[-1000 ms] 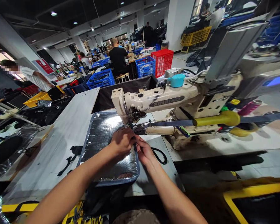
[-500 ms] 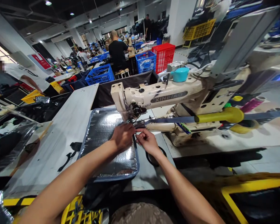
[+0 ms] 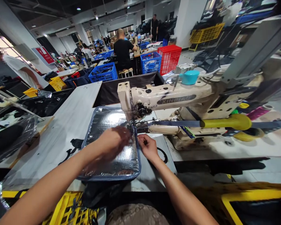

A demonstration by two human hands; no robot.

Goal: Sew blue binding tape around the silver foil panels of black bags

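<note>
Large sewing workshop floor: a cream industrial sewing machine (image 3: 168, 100) on a white laminate bench (image 3: 70, 125), blue plastic crates (image 3: 102, 72), a red plastic mesh crate (image 3: 170, 59), white square pillars (image 3: 188, 22), and a co-worker in a black T-shirt (image 3: 123, 53) at further benches.

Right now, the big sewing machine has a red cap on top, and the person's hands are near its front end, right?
Not quite: the head view shows that the cap on top of the sewing machine is turquoise, not red. The left hand and right hand are near its front end, as you said.
</note>
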